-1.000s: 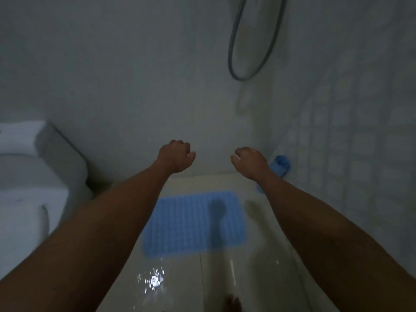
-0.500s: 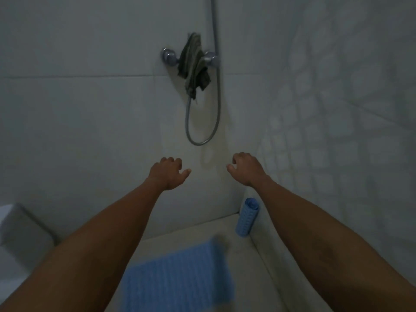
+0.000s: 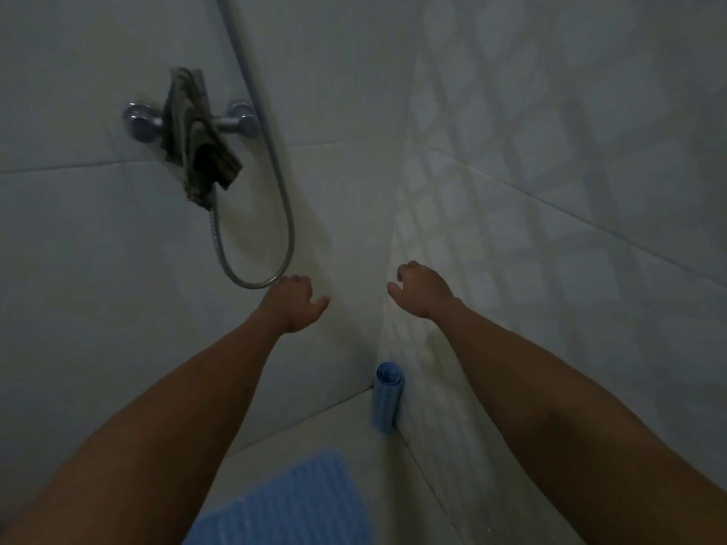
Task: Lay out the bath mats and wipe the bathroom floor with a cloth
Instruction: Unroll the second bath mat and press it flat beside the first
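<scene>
From the head camera, the room is a dim shower corner where two pale tiled walls (image 3: 98,269) meet; the right wall (image 3: 570,171) carries a faint grid of lighter squares. A chrome mixer tap (image 3: 143,121) is fixed to the far wall at upper left, and a dark cloth (image 3: 200,151) hangs draped over it, its lower end dangling below the fitting. A grey shower hose (image 3: 275,214) drops from above, loops under the tap and rises again.

The floor (image 3: 310,430) is light tile, seen only in the lower middle. A blue bath mat (image 3: 291,505) lies flat on it near the bottom edge, its surface ribbed with small bumps. A second blue mat, rolled up (image 3: 386,399), stands upright in the far corner, against the right wall.

Both bare arms reach forward. The left hand (image 3: 293,302) is raised just under the hose loop, fingers loosely curled, grasping nothing. The right hand (image 3: 421,289) hangs level with it, relaxed and empty, close to the corner seam.
</scene>
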